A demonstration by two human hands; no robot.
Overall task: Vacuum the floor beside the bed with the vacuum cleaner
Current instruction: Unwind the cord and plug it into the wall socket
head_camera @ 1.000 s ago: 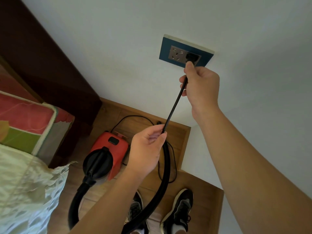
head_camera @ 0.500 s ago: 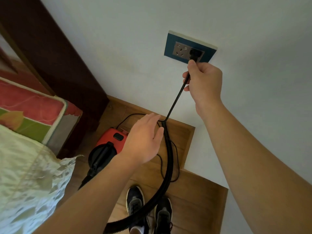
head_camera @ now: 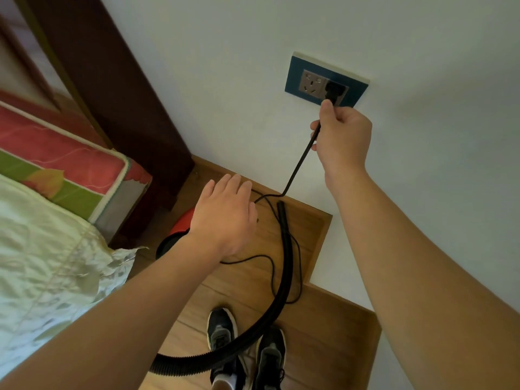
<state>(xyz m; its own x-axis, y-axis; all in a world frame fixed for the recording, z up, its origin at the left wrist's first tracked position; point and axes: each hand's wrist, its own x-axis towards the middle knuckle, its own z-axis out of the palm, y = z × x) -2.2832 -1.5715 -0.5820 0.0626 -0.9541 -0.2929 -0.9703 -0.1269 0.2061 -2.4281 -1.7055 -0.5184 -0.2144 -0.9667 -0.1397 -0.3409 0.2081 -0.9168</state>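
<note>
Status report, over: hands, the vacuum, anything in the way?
Right hand grips power cord below plug, seated in wall socket. Left hand open, empty. Vacuum cleaner on floor beside bed. Hose, slack cord by shoes.

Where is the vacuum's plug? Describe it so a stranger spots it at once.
On the white wall, find the blue socket plate with two grey outlets side by side. The plug is the black block in the right one, directly above the right hand gripping its cord. The left outlet beside it shows bare holes.
</note>
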